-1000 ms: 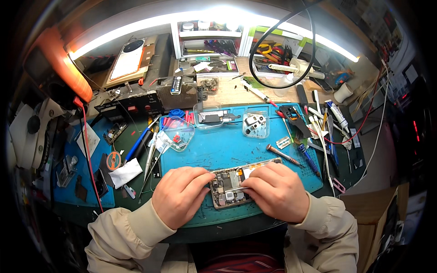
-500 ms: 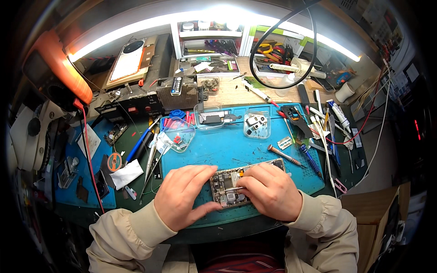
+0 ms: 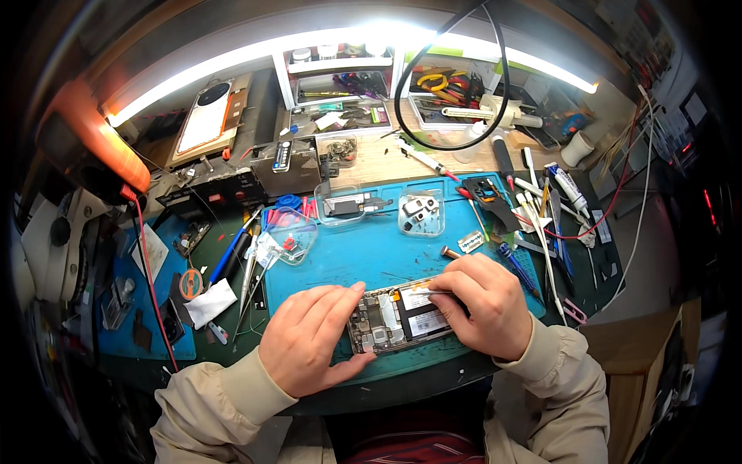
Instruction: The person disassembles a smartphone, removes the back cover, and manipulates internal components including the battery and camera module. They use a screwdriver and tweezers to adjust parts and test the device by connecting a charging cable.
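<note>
An opened phone [image 3: 390, 328] lies on the blue mat with its inner board, metal plates and battery [image 3: 424, 315] exposed. My left hand [image 3: 309, 336] grips its left end, fingers along the far edge and thumb at the near corner. Over the phone's right part, my right hand [image 3: 487, 305] is closed in a pinch. A thin, light-coloured tool [image 3: 433, 292] juts from these fingers toward the upper part of the battery; its exact kind is hard to make out. The phone's right end is hidden under the right hand.
Beyond the phone, a blue mat [image 3: 348, 261] carries clear boxes of small parts [image 3: 421, 212]. A razor blade [image 3: 470, 242] and a blue-handled tool [image 3: 519, 267] lie on the right. White tissue [image 3: 210, 303] and tweezers [image 3: 249, 282] are on the left. A black cable loop [image 3: 397, 100] hangs overhead.
My right hand has moved right along the phone, uncovering the battery and more of the board. The left hand keeps its hold. The whole view has shifted slightly.
</note>
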`<action>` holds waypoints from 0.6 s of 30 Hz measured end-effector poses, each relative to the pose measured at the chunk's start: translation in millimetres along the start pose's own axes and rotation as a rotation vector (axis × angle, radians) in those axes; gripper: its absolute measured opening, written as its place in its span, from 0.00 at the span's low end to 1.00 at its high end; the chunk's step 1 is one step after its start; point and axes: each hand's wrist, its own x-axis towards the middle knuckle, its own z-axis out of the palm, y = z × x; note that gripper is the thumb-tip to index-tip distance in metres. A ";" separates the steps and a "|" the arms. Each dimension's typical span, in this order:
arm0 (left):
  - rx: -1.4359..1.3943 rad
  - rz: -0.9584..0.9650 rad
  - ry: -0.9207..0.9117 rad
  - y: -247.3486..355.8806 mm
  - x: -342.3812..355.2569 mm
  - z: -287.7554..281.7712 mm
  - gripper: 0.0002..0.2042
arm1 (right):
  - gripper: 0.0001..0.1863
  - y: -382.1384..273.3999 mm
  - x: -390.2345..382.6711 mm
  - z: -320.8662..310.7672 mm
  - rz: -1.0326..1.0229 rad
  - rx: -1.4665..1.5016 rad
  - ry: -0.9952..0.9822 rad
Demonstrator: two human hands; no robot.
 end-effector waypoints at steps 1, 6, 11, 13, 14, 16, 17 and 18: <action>0.015 0.006 -0.002 0.0 0.1 0.0 0.46 | 0.08 1.2 -1.8 -1.0 0.014 -0.007 -0.005; 0.008 0.004 -0.007 -2.6 -1.7 1.9 0.45 | 0.08 7.2 -9.5 4.5 -0.015 0.028 -0.011; -0.002 0.016 -0.021 -4.1 -2.1 2.1 0.44 | 0.10 2.6 0.2 2.5 -0.064 0.144 -0.097; 0.004 0.013 -0.021 -3.6 -1.9 0.7 0.45 | 0.13 8.8 3.5 4.9 -0.189 0.075 -0.139; -0.003 0.015 -0.015 -3.9 -2.5 1.4 0.45 | 0.14 15.0 5.8 8.7 -0.274 0.065 -0.153; -0.014 0.020 -0.004 -5.1 -4.1 1.9 0.45 | 0.16 23.9 11.8 8.5 -0.486 -0.038 -0.199; -0.022 0.018 -0.003 -5.7 -4.1 2.7 0.45 | 0.15 26.9 13.2 6.0 -0.511 -0.053 -0.210; -0.029 0.016 -0.001 -6.1 -3.8 2.7 0.45 | 0.15 29.3 14.2 3.5 -0.537 -0.069 -0.220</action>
